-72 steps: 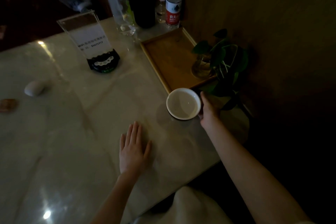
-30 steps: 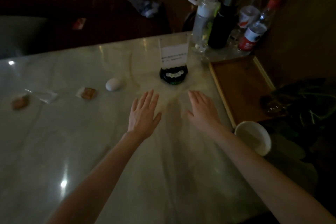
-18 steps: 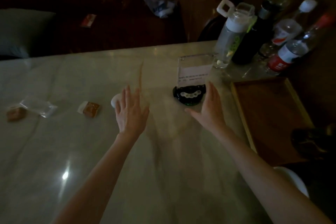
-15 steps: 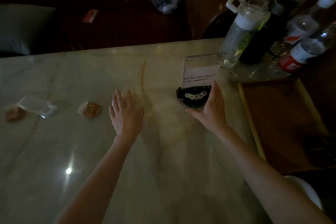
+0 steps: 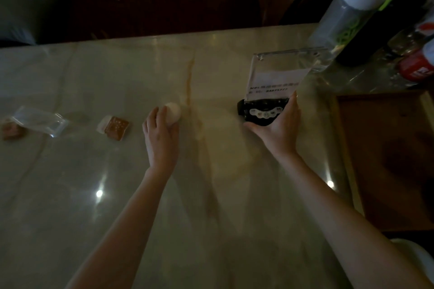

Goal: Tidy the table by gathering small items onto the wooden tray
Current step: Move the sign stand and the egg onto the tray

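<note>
1. White egg-shaped object [image 5: 173,112]: lies on the desk, partly under fingers.
2. Brown wrapped snack [image 5: 114,127]: flat, just left of it.
3. Clear empty packet [image 5: 38,120]: further left, beside another brown snack [image 5: 10,129].
4. Black-based acrylic sign holder [image 5: 265,110]: upright.
5. Wooden tray [image 5: 385,159]: at the right edge.

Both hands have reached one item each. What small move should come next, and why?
Probably close the right hand around the black oval base of the clear acrylic sign and carry it rightward onto the wooden tray. The hand already cups that base, and the tray lies right beside it. The left hand only rests on the white egg-shaped object.
</note>
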